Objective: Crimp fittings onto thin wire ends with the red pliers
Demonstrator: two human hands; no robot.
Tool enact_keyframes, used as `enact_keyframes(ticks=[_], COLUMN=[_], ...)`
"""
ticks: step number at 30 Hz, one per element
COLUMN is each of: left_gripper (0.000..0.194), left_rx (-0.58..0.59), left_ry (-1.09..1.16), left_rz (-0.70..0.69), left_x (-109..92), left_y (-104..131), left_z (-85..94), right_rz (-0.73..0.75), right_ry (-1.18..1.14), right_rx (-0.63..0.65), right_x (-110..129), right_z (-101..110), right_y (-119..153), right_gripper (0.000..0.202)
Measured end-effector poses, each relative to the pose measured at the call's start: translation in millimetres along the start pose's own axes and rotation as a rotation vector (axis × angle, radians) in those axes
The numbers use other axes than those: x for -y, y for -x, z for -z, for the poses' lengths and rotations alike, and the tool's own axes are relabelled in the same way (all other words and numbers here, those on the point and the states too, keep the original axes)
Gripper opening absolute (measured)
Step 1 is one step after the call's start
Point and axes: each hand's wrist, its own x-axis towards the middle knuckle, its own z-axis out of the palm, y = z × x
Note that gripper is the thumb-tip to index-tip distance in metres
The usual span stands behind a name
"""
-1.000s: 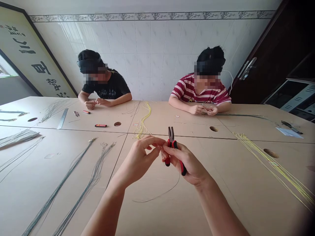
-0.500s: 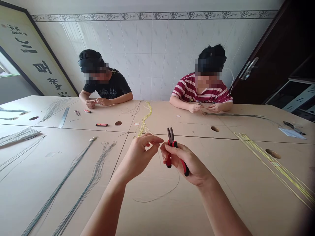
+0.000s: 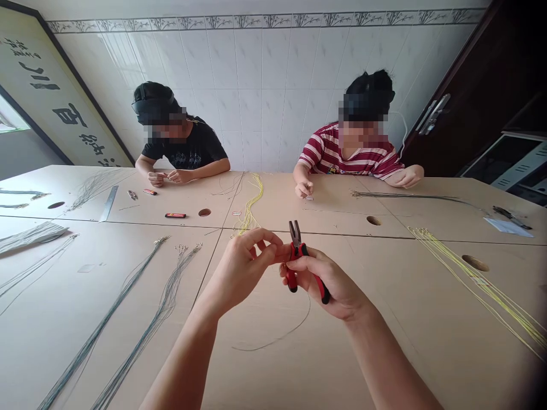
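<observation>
The right hand [image 3: 327, 276] held the pliers [image 3: 294, 249], its thumb laid over them and its fingers behind, the handles spread apart and the metal nose pointing away past the fingertips with its jaws slightly parted. The left hand [image 3: 250, 265] met it just beside the pliers, thumb and forefinger narrowly set; whether they pinched anything could not be told. Below the right fingers, a thin cord [image 3: 294, 330] curved over the tabletop [image 3: 239, 376], its upper end lost behind that hand. The pliers looked rigid and the heavier thing, with red-and-black grips probably coated against slipping; the surest hold was likely around both grips, clear of the pivot. The cord seemed very light, flexible yet slightly springy, liable to kink or slide through a loose pinch, so best taken near an end. Beyond the left fingers, the yellow cords [image 3: 255, 198] looked soft and prone to tangling.
</observation>
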Motion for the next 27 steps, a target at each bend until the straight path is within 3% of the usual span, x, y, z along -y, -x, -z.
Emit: enact_keyframes(ticks=[4, 10, 27], left_gripper=[0.016, 0.015, 0.016], left_rx=[-0.055, -0.014, 0.109], left_ry=[0.033, 0.193, 0.268], left_rz=[0.049, 0.081, 0.095], left_x=[5, 14, 15], left_y=[-1, -10, -14], left_z=[-0.5, -3.3, -5.5], right_rz=[-0.011, -0.026, 0.003], right_ry=[0.002, 0.034, 0.197], right_rx=[-0.012, -0.046, -0.197], right_x=[1, -1, -1], right_z=[-1, 1, 12], right_y=[-1, -3, -5], right_gripper=[0.016, 0.015, 0.021])
